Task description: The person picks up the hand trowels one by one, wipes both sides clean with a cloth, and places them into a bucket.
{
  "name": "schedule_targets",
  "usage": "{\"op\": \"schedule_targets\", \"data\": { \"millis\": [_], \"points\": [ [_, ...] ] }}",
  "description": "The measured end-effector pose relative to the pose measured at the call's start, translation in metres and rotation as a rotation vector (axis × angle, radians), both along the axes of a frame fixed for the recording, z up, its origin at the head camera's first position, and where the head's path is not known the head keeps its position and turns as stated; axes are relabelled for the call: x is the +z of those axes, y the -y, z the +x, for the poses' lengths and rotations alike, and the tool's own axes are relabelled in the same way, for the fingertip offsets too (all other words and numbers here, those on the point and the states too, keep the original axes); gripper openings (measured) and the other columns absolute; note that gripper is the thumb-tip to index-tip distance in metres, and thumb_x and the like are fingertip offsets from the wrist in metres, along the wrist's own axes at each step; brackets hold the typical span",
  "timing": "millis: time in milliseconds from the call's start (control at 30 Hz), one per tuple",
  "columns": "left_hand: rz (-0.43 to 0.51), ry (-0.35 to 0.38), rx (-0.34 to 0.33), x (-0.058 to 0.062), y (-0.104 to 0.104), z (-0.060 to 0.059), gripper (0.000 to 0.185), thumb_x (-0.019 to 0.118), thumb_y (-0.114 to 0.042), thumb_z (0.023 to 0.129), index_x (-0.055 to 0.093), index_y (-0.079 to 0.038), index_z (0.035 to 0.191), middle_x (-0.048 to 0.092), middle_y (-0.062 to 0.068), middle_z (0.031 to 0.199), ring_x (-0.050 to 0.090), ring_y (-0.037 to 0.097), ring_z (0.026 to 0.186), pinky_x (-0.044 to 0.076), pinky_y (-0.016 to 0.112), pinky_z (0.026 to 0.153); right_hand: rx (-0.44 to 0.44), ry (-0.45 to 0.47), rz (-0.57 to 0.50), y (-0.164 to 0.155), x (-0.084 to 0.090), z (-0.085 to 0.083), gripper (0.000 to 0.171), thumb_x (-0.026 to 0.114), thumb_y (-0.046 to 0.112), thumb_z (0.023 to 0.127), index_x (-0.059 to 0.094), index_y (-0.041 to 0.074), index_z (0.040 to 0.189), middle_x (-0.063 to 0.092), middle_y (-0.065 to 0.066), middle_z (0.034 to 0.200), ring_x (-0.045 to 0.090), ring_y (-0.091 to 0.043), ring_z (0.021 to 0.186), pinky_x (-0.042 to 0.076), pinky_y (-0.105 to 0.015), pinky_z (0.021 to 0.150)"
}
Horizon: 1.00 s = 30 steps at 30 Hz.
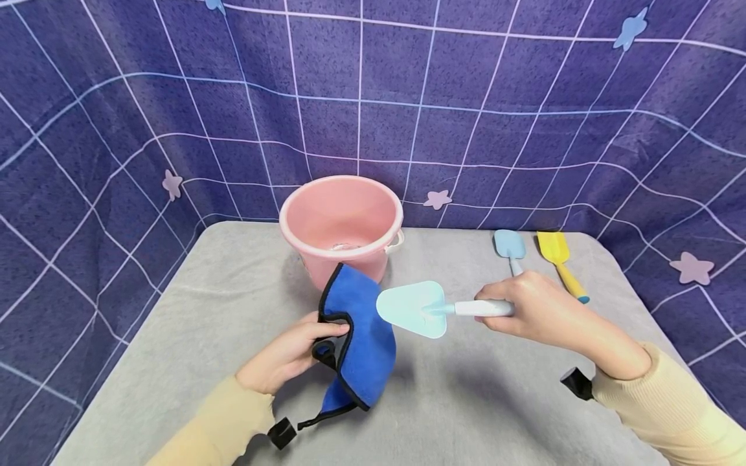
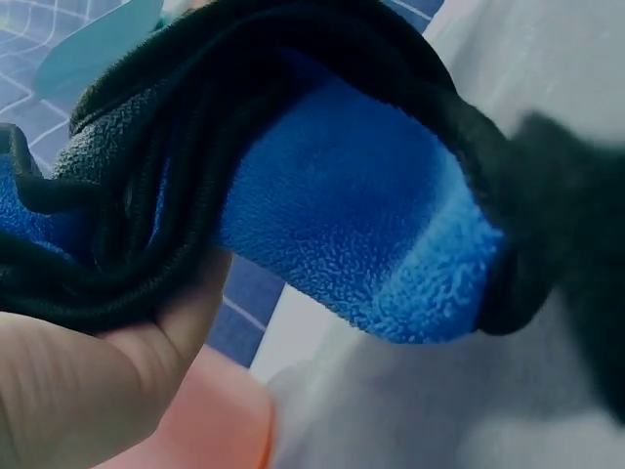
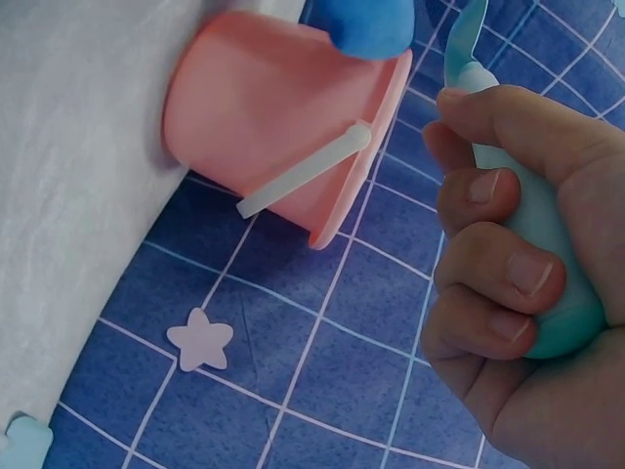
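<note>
1. Trowel, pale blue with a flat triangular blade, is held in the air just in front of the pink bucket, blade pointing toward the blue cloth and touching or nearly touching its edge.
2. Right hand has its fingers curled round the trowel's handle; the right wrist view shows the fingers wrapped tight on it.
3. Left hand pinches the blue cloth, which is edged in black, lifting it so that it hangs folded just in front of the bucket; the thumb presses into the bunched folds.
4. Pink bucket stands upright near the back of the grey counter, its white handle lying against its side.
5. To the right of the bucket, well apart from it, a small blue spade and a yellow spade lie side by side on the counter.
6. Behind the bucket hangs a purple grid-patterned backdrop with star shapes.
</note>
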<state>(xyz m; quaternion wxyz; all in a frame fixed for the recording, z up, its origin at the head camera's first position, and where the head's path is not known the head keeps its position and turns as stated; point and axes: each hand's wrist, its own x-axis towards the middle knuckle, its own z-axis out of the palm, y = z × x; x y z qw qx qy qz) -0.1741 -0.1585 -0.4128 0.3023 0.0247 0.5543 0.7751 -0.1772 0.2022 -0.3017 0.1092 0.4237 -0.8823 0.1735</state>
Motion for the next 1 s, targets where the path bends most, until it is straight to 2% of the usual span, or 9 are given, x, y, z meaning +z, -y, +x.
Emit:
{"op": "schedule_targets", "data": {
  "millis": [333, 600, 800, 1000],
  "points": [
    [-0.017, 0.033, -0.038, -0.001, -0.031, -0.009, 0.018, 0.063, -0.010, 0.084, 0.056, -0.011, 0.100, 0.064, -0.004, 0.088, 0.062, 0.010, 0.083, 0.052, 0.028, 0.073, 0.019, -0.020, -0.005, 0.003, -0.001, -0.002, 0.020, 0.075, 0.010, 0.071, 0.066, 0.026, 0.079, 0.048, 0.023, 0.064, 0.034, 0.009, 0.051, 0.031, -0.010, 0.045],
    [0.014, 0.019, -0.070, 0.003, -0.044, -0.012, 0.027, 0.063, -0.008, 0.082, 0.055, -0.008, 0.108, 0.061, -0.002, 0.095, 0.058, 0.011, 0.088, 0.050, 0.027, 0.076, 0.020, 0.000, -0.004, 0.005, -0.002, -0.002, 0.019, 0.074, 0.009, 0.071, 0.066, 0.025, 0.079, 0.049, 0.023, 0.064, 0.035, 0.009, 0.052, 0.033, -0.011, 0.046],
    [0.062, 0.003, -0.078, 0.006, -0.051, -0.014, 0.021, 0.060, -0.005, 0.082, 0.056, -0.010, 0.102, 0.060, -0.003, 0.095, 0.055, 0.010, 0.088, 0.047, 0.026, 0.076, 0.026, 0.011, -0.010, 0.006, -0.002, -0.002, 0.021, 0.075, 0.008, 0.072, 0.066, 0.026, 0.079, 0.049, 0.023, 0.064, 0.036, 0.009, 0.052, 0.033, -0.010, 0.047],
    [0.122, 0.007, -0.096, 0.011, -0.058, -0.012, 0.020, 0.054, -0.002, 0.084, 0.055, -0.010, 0.102, 0.061, -0.003, 0.093, 0.057, 0.007, 0.082, 0.049, 0.022, 0.070, 0.021, 0.046, -0.001, 0.008, -0.003, -0.002, 0.020, 0.074, 0.009, 0.073, 0.066, 0.026, 0.079, 0.050, 0.022, 0.065, 0.037, 0.009, 0.051, 0.035, -0.013, 0.047]
  ]
}}
